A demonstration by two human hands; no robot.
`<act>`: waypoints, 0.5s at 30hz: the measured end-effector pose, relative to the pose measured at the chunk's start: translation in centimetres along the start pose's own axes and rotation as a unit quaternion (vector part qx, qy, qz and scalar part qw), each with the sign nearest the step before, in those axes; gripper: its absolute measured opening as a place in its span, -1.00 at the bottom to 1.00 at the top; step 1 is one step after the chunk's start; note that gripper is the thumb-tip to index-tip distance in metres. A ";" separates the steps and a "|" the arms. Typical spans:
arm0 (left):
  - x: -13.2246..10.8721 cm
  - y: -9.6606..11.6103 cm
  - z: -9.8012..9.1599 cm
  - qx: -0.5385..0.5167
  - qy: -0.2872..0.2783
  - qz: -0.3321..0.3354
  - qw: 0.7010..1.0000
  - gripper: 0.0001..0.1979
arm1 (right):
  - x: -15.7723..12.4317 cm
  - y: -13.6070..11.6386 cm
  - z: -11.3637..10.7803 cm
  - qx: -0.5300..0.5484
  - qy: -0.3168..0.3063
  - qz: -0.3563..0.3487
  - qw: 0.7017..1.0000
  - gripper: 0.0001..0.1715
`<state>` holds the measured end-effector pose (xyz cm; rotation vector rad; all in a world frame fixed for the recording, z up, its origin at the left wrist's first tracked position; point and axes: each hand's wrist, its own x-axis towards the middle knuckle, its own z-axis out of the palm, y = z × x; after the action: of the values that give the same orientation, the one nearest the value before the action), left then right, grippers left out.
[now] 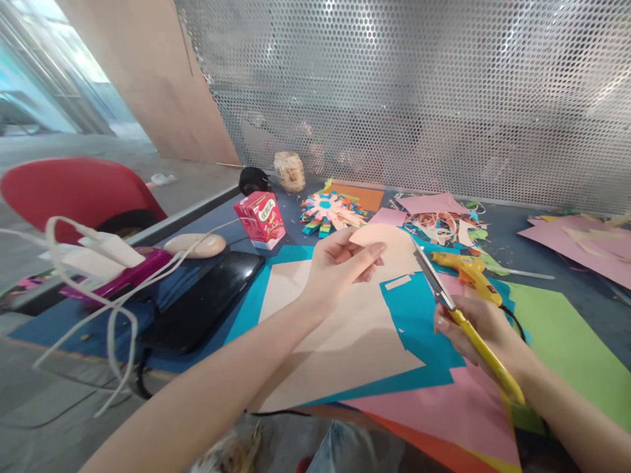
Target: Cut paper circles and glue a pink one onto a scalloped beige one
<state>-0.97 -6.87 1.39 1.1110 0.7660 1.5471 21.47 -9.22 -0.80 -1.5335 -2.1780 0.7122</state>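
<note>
My left hand (345, 263) pinches a pale peach piece of paper (394, 246) with a rounded upper edge, thumb on top. In my right hand (473, 328) is a pair of scissors (438, 289) with yellow handles, its blades pointing up and to the left beside the right edge of that paper. Whether the blades touch the paper I cannot tell. Below both hands lie a large peach sheet (335, 341) and blue sheets (419, 315), with a small peach offcut (397, 282) on the blue. A yellow glue gun (468, 272) rests just beyond my right hand.
Pink sheets (453, 407) and a green sheet (566, 348) lie nearer right. To the left are a black phone (207, 302), a purple power strip (118, 272) with white cables and a red drink carton (261, 220). Paper flowers (330, 210) and scraps (438, 226) sit behind.
</note>
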 end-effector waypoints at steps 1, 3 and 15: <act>0.1 -0.1 -0.1 -0.003 0.010 0.006 1.000 -0.76 | 0.0 0.1 0.0 -0.010 -0.001 -0.003 1.000 -0.51; 0.1 -0.2 -0.2 -0.005 0.015 0.016 1.000 -0.76 | 0.0 0.3 0.0 -0.019 -0.003 -0.008 1.000 -0.53; 0.1 -0.2 0.3 0.061 -0.037 0.058 0.996 -0.58 | 0.2 0.5 -0.1 -0.029 -0.025 -0.031 0.999 -0.45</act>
<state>-0.66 -6.72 1.35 1.3150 0.7658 1.5631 21.83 -8.85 -1.07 -1.4829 -2.2905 0.6801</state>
